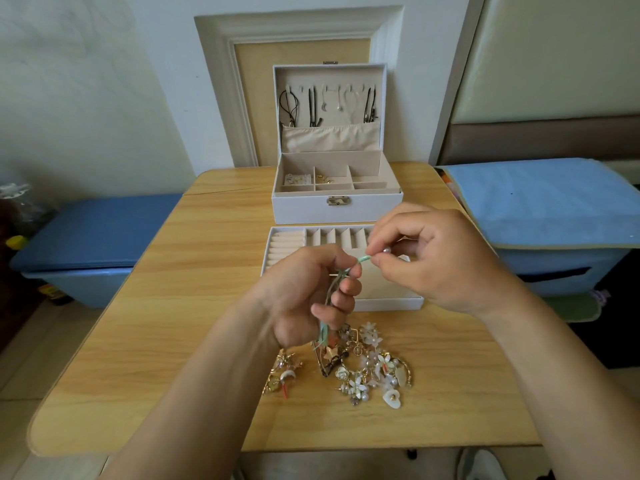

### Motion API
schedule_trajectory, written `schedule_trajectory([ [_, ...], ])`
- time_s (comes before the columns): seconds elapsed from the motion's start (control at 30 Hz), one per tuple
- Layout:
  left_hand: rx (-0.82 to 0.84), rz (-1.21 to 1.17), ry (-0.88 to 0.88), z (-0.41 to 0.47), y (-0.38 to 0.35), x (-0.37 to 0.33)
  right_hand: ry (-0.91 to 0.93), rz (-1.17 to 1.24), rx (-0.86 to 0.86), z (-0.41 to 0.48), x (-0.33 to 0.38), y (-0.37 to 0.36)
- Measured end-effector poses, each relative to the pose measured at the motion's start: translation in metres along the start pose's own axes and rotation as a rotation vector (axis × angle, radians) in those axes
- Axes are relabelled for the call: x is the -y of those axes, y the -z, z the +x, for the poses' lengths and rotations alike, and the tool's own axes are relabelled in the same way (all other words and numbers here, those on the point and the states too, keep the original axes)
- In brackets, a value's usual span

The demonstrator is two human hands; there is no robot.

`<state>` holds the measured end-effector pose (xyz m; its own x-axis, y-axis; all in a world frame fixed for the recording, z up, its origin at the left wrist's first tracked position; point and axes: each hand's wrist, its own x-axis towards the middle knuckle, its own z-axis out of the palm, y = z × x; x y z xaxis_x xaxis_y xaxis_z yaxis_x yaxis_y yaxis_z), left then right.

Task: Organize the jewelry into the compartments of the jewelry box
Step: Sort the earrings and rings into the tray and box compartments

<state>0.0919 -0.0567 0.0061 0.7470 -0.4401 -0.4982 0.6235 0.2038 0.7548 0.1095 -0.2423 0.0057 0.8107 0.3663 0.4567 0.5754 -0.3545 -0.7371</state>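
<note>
both hands, left hand and right hand, pinch the green cord taut for untangling; tray waits at 12 o'clock.

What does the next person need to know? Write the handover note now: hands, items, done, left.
Left hand: gripping a mint-green cord bracelet.
Right hand: pinching the cord's end, by a small bead.
White jewelry box open at table's far side; necklaces hang in its lid, a few pieces in its compartments.
Beige removable tray in front: visible slots look empty.
Left: the bracelet, plus the pile of gold and floral earrings on the wooden table.
</note>
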Motion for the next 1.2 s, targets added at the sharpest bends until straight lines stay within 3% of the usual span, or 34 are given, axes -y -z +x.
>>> schedule_trajectory([
  [0.23,-0.231,0.349,-0.411,0.000,-0.007,0.005,-0.164,0.185,0.035,0.000,-0.002,-0.001],
  [0.4,-0.246,0.541,-0.577,-0.003,-0.008,0.005,-0.635,0.680,0.088,0.003,0.010,-0.001],
  [0.53,-0.296,0.762,-0.689,-0.001,-0.006,0.007,-0.810,0.730,0.210,0.001,0.012,0.000],
  [0.73,-0.360,0.862,-0.701,0.000,-0.004,0.007,-0.673,0.634,0.075,0.003,0.011,0.004],
  [1.0,-0.100,0.073,-0.193,-0.003,-0.010,0.001,-0.211,0.177,-0.071,0.000,0.006,-0.004],
  [1.2,-0.062,-0.021,-0.082,0.000,-0.006,0.000,-0.064,-0.001,-0.113,-0.002,0.004,-0.013],
])
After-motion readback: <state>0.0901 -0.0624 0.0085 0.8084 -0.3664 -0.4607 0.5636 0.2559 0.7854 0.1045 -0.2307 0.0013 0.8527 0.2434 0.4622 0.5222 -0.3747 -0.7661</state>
